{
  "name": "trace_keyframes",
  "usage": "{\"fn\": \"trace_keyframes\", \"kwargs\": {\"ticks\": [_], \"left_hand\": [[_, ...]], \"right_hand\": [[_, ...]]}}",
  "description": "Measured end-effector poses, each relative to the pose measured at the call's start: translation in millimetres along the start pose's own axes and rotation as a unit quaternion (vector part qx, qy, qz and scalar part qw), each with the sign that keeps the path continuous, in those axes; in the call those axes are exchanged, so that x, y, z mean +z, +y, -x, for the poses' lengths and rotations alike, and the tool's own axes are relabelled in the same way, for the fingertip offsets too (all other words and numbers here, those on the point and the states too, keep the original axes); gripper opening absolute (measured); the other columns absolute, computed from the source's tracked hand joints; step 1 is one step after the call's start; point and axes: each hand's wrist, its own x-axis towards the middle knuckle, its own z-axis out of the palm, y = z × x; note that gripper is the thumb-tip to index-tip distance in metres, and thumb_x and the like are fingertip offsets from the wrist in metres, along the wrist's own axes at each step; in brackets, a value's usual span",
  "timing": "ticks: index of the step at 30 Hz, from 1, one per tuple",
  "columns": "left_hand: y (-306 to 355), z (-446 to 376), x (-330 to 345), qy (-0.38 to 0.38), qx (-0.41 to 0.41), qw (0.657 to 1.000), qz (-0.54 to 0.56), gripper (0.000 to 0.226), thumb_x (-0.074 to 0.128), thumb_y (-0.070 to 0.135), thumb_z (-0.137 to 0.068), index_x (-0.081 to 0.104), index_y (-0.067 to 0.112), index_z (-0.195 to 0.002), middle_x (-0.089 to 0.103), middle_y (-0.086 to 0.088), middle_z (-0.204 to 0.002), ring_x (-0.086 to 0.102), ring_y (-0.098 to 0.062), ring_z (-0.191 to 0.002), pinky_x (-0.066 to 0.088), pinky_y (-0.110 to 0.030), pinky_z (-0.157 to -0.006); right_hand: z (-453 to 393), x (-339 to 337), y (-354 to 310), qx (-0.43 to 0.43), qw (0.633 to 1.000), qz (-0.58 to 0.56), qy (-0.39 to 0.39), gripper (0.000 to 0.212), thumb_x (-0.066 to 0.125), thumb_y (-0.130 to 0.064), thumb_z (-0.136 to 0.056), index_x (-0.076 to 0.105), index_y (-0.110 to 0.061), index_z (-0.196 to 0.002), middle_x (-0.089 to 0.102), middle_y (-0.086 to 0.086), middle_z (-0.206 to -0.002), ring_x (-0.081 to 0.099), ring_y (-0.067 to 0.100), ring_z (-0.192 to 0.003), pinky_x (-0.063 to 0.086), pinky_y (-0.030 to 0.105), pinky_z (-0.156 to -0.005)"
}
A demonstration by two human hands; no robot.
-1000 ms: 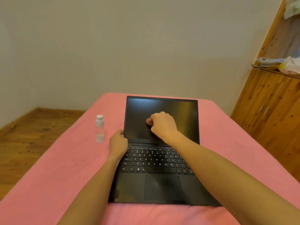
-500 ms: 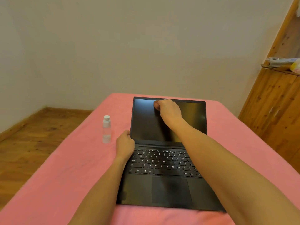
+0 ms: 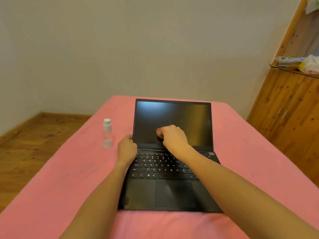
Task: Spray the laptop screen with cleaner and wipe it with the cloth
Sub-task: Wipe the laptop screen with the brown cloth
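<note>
Head camera: I see one pink cloth (image 3: pixel 159 132) bunched in the right hand (image 3: pixel 174 138), fingers clamped round it, pressed to the lower middle of the laptop screen (image 3: pixel 172 118). The left hand (image 3: pixel 127 149) grips the screen's left edge. One spray bottle (image 3: pixel 107 133) stands left, on a pink-covered table (image 3: pixel 60 169); wooden floor, plain wall.

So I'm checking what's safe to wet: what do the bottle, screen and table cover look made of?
Bottle: clear plastic by its look, white cap; could be glass. Screen: dark and glossy, it shows a pale glare top left. Cover: pink soft cloth, matte and slightly fuzzy, like towelling.
</note>
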Motion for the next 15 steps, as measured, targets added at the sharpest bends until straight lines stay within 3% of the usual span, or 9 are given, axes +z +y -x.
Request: {"fn": "trace_keyframes", "kwargs": {"ticks": [8, 11, 13, 15], "left_hand": [[0, 0, 0, 0.003, 0.006, 1.0, -0.004, 0.026, 0.037, -0.005, -0.082, 0.061, 0.002, -0.086, 0.06, -0.011, -0.082, 0.051, -0.028, -0.079, 0.036, -0.036, -0.068], [0, 0, 0, 0.005, 0.009, 1.0, 0.003, 0.026, 0.037, -0.005, -0.083, 0.06, 0.007, -0.084, 0.059, -0.009, -0.081, 0.05, -0.027, -0.078, 0.033, -0.032, -0.065], [0, 0, 0, 0.005, 0.007, 1.0, 0.008, 0.027, 0.037, -0.005, -0.083, 0.06, 0.007, -0.086, 0.06, -0.008, -0.082, 0.051, -0.027, -0.079, 0.033, -0.031, -0.066], [0, 0, 0, 0.005, 0.007, 1.0, 0.009, 0.027, 0.037, -0.005, -0.083, 0.06, 0.006, -0.086, 0.061, -0.009, -0.082, 0.052, -0.028, -0.079, 0.034, -0.032, -0.066]], "right_hand": [[19, 10, -6, -0.015, 0.999, 0.015, -0.049, 0.045, 0.056, -0.002, -0.078, 0.032, -0.028, -0.051, 0.043, -0.002, -0.06, 0.047, 0.021, -0.06, 0.045, 0.03, -0.062], [17, 13, -7, 0.005, 0.999, 0.009, -0.049, 0.027, 0.06, -0.012, -0.082, 0.048, -0.022, -0.06, 0.048, -0.003, -0.061, 0.053, 0.018, -0.06, 0.046, 0.03, -0.062], [13, 8, -11, 0.025, 0.999, -0.014, -0.034, 0.012, 0.062, -0.019, -0.085, 0.064, -0.019, -0.073, 0.062, 0.001, -0.072, 0.063, 0.022, -0.07, 0.052, 0.032, -0.065], [4, 1, -14, 0.041, 0.999, -0.035, 0.002, 0.012, 0.062, -0.017, -0.083, 0.074, -0.019, -0.085, 0.07, 0.005, -0.086, 0.066, 0.026, -0.077, 0.056, 0.036, -0.072]]}}
